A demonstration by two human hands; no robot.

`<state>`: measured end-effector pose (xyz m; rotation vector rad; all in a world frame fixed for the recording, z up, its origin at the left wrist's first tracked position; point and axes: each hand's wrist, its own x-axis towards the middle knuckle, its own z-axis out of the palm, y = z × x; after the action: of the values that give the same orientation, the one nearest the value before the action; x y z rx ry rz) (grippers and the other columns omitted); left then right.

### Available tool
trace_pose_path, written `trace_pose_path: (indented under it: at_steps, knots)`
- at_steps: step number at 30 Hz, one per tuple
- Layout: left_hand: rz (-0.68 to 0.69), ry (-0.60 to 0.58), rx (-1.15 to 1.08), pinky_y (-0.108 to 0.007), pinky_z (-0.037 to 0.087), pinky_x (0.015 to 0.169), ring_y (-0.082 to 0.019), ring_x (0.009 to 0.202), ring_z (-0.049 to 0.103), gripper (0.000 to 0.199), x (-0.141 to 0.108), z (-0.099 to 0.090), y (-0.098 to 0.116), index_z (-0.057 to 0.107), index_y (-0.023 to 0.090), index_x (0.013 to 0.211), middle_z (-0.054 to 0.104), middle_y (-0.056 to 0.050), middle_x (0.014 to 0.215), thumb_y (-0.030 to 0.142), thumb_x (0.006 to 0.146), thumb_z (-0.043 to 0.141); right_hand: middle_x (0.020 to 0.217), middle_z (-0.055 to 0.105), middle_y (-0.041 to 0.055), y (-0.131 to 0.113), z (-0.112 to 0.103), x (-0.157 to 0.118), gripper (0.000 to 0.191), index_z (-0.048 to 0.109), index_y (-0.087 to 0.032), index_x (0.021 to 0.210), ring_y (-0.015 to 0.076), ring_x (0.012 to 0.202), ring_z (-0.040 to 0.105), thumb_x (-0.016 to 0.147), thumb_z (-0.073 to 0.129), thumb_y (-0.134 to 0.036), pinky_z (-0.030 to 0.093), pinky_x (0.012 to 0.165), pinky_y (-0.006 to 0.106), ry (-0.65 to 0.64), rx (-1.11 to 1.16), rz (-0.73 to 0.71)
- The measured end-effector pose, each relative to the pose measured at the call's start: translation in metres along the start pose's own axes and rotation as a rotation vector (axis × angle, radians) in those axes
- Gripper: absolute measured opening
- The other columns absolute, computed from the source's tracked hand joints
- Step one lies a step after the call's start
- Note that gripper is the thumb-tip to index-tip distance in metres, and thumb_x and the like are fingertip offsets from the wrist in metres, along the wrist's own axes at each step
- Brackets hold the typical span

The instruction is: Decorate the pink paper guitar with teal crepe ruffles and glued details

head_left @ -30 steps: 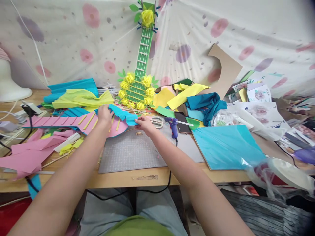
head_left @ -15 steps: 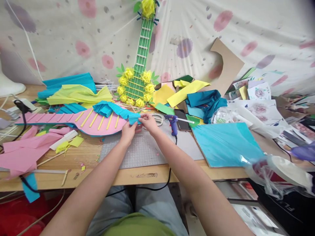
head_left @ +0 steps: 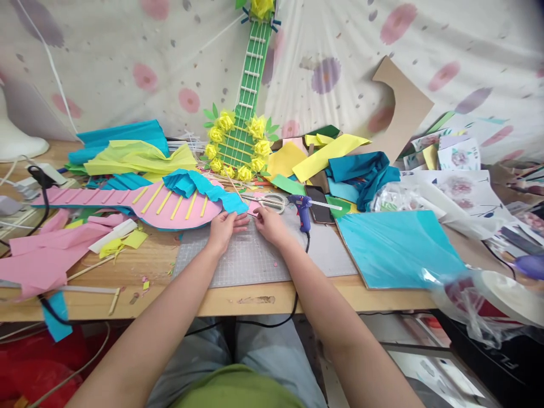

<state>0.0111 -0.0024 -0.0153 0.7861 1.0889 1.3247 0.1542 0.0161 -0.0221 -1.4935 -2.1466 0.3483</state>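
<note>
From afar, I am touching the blue strip's (head_left: pixel 212 191) four-o'clock end with my left hand (head_left: pixel 225 228), fingers apart, my right hand (head_left: pixel 268 224), grip unclear to me, hovering at the scissors' (head_left: pixel 276 202) six o'clock.

Pink instrument shape (head_left: pixel 178 211) with yellow strips (head_left: pixel 171 203), grey gridded mat (head_left: pixel 238 263), blue glue gun (head_left: pixel 303 212)

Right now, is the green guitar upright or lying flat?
Upright: the green guitar stands slightly tilted, neck rising before the patterned curtain.
</note>
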Motion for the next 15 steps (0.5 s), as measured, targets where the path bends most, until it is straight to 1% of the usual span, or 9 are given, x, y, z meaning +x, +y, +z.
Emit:
trace_pose_path:
  at_steps: [2, 4, 5, 7, 9, 11, 13, 15]
  knots:
    - [-0.010, -0.002, -0.029, -0.028, 0.054, 0.057, -0.021, 0.076, 0.067, 0.009, 0.000, -0.001, 0.001, 0.056, 0.009, 0.077, 0.067, -0.017, 0.096, 0.016, 0.076, 0.051, 0.084, 0.058, 0.0056, 0.001, 0.000, 0.001, 0.022, 0.058, -0.017, 0.094, 0.0149, 0.075, 0.053, 0.075, 0.047, -0.017, 0.042, 0.074, 0.028, 0.109, 0.183, 0.055]
    - [-0.032, -0.018, -0.058, -0.028, 0.054, 0.060, -0.021, 0.080, 0.067, 0.009, 0.000, 0.000, 0.000, 0.057, 0.009, 0.078, 0.066, -0.018, 0.099, 0.016, 0.076, 0.051, 0.075, 0.056, 0.0015, 0.000, -0.001, 0.002, 0.017, 0.056, -0.019, 0.090, 0.0127, 0.068, 0.053, 0.075, 0.048, -0.022, 0.044, 0.069, 0.027, 0.196, 0.449, 0.115]
    - [-0.045, -0.026, -0.068, -0.028, 0.054, 0.061, -0.021, 0.082, 0.066, 0.009, 0.001, 0.001, -0.001, 0.057, 0.009, 0.077, 0.066, -0.018, 0.100, 0.016, 0.076, 0.052, 0.072, 0.055, -0.0004, -0.002, 0.000, 0.002, 0.015, 0.054, -0.020, 0.088, 0.0118, 0.064, 0.053, 0.074, 0.050, -0.025, 0.045, 0.067, 0.026, 0.214, 0.609, 0.139]
    - [-0.061, -0.042, -0.078, -0.028, 0.054, 0.063, -0.021, 0.083, 0.066, 0.007, 0.002, 0.002, -0.003, 0.055, 0.009, 0.075, 0.066, -0.017, 0.098, 0.016, 0.076, 0.053, 0.069, 0.054, -0.0031, -0.006, 0.001, 0.003, 0.016, 0.050, -0.021, 0.084, 0.0107, 0.061, 0.054, 0.072, 0.054, -0.031, 0.047, 0.064, 0.026, 0.194, 0.918, 0.162]
    - [-0.060, -0.053, -0.073, -0.028, 0.054, 0.064, -0.021, 0.083, 0.066, 0.007, 0.003, 0.003, -0.006, 0.052, 0.011, 0.072, 0.068, -0.015, 0.094, 0.016, 0.076, 0.054, 0.069, 0.056, -0.0034, -0.009, 0.003, 0.003, 0.020, 0.048, -0.021, 0.078, 0.0108, 0.061, 0.057, 0.068, 0.059, -0.035, 0.047, 0.061, 0.025, 0.144, 1.111, 0.179]
    - [-0.055, -0.075, -0.065, -0.028, 0.054, 0.063, -0.020, 0.082, 0.066, 0.007, 0.004, 0.004, -0.008, 0.050, 0.012, 0.071, 0.069, -0.013, 0.090, 0.015, 0.076, 0.054, 0.068, 0.058, -0.0021, -0.010, 0.005, 0.005, 0.023, 0.048, -0.020, 0.073, 0.0109, 0.060, 0.057, 0.066, 0.061, -0.038, 0.043, 0.054, 0.023, 0.117, 1.151, 0.209]
    - [-0.058, -0.116, -0.061, -0.028, 0.054, 0.061, -0.021, 0.082, 0.066, 0.004, 0.004, 0.004, -0.008, 0.050, 0.012, 0.074, 0.069, -0.013, 0.090, 0.014, 0.077, 0.053, 0.067, 0.058, -0.0014, -0.009, 0.007, 0.006, 0.024, 0.050, -0.019, 0.070, 0.0100, 0.058, 0.054, 0.065, 0.062, -0.040, 0.039, 0.049, 0.021, 0.133, 1.096, 0.235]
    - [-0.059, -0.151, -0.058, -0.029, 0.054, 0.060, -0.021, 0.083, 0.066, 0.003, 0.003, 0.005, -0.008, 0.053, 0.011, 0.078, 0.068, -0.013, 0.093, 0.013, 0.077, 0.051, 0.066, 0.057, -0.0016, -0.007, 0.011, 0.008, 0.022, 0.053, -0.018, 0.068, 0.0095, 0.058, 0.051, 0.065, 0.062, -0.038, 0.038, 0.050, 0.021, 0.174, 1.009, 0.230]
